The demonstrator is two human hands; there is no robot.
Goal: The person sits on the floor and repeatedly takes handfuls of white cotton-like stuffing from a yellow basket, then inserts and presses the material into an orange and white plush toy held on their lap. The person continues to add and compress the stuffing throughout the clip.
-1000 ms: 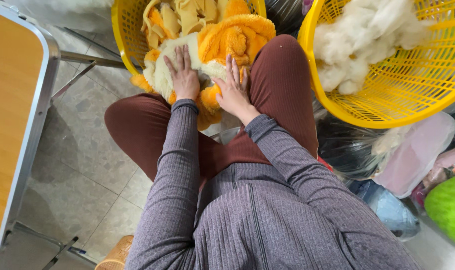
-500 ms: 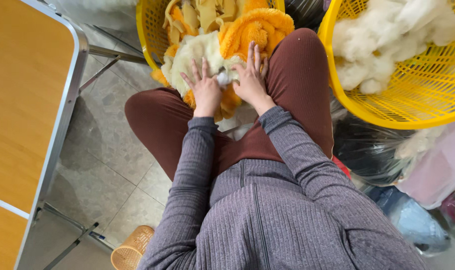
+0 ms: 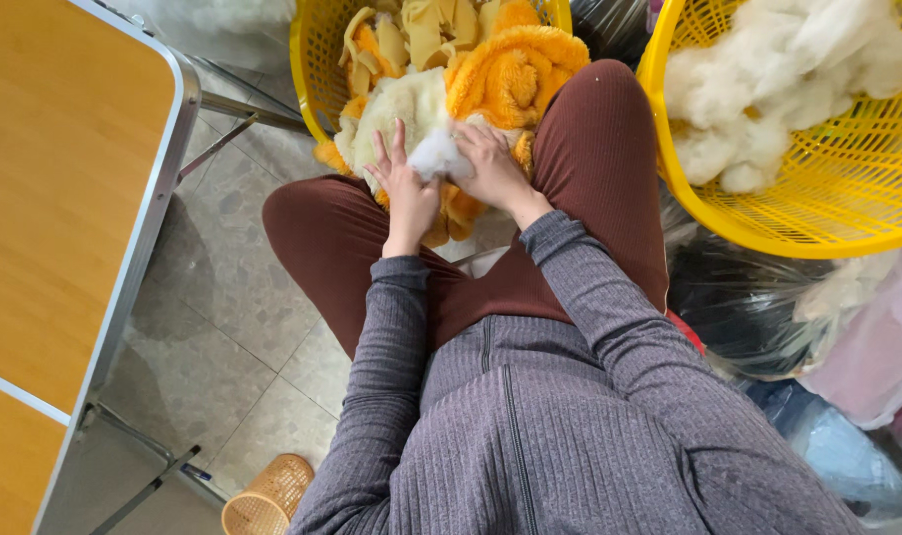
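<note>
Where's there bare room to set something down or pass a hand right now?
Bare: the wooden tabletop at left, and the tiled floor between its metal frame and the left leg, down to the small wicker basket. Crowded: the lap, where left hand and right hand press white stuffing into the plush toy; both yellow baskets.

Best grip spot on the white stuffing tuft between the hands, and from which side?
Probably the exposed upper lobe of the white stuffing tuft, pinched from above, the far side. The left hand and right hand close it in from either side, and the cream-and-orange plush piece lies under it. It looks soft and loose, so a shallow pinch would likely tear off only a wisp.
</note>
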